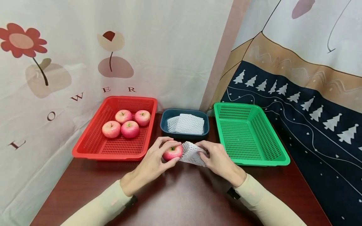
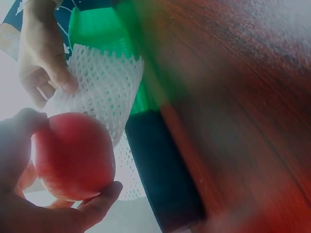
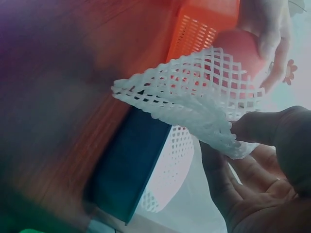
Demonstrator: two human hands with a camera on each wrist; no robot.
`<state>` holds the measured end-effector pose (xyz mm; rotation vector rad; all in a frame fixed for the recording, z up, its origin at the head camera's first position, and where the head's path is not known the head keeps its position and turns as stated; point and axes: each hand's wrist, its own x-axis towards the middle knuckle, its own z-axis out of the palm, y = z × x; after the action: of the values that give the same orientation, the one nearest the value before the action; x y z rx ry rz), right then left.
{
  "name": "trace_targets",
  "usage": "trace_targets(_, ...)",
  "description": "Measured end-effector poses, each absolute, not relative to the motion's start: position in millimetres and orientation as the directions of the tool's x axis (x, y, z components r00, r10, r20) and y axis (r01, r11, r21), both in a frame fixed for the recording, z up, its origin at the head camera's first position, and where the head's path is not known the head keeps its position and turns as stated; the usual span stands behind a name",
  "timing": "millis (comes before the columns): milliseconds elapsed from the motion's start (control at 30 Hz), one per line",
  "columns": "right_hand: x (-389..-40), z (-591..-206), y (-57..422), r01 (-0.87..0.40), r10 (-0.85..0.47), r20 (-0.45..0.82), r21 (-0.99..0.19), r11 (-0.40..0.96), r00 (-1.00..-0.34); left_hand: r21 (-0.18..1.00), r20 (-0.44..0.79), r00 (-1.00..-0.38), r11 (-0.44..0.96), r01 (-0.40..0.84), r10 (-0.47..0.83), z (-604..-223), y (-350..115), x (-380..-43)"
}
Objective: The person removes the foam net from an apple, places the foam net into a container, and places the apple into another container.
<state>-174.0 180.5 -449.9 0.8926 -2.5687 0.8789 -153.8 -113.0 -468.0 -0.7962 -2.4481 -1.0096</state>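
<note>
My left hand (image 1: pixel 155 159) grips a red apple (image 1: pixel 173 152) between thumb and fingers, its stem end showing in the head view. Just right of it, my right hand (image 1: pixel 220 160) pinches a white foam net sleeve (image 1: pixel 193 153) by its far end. The mouth of the net (image 3: pixel 209 73) spreads toward the apple and overlaps its side in the right wrist view. From the left wrist, the apple (image 2: pixel 74 155) appears uncovered in front of the net (image 2: pixel 104 87). Both hands are in front of the blue tray.
A red basket (image 1: pixel 113 156) at the left holds several apples (image 1: pixel 130 129). Behind the hands, a small dark blue tray (image 1: pixel 184 137) contains more foam nets (image 1: pixel 190 124). To the right stands a green basket (image 1: pixel 249 138). A printed curtain (image 1: pixel 175 56) hangs behind the brown table (image 1: pixel 181 201).
</note>
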Motion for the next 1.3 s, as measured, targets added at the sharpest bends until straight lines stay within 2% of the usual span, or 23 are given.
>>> trace_targets(267, -176, -444, 184, -0.596, -0.446, 0.399, -0.468, 0.653, -0.801, 0.476, 0.548, -0.731, 0.567, 0.672, 0.406, -469, -114, -155)
trace_targets(600, -180, -429, 188, -0.569, -0.417, 0.395, -0.456, 0.685, -0.819, 0.476, 0.544, -0.735, 0.573, 0.667, 0.404, -468, -113, -154)
trace_targets(900, -190, -420, 192, -0.588, -0.414, 0.433, -0.438, 0.680, -0.801, 0.481, 0.536, -0.736, 0.568, 0.668, 0.413, -467, -116, -156)
trace_targets(1300, -207, -397, 195, -0.576, -0.415, 0.421, -0.406, 0.709, -0.807, 0.419, 0.577, -0.706, 0.594, 0.687, 0.410, -462, -121, -157)
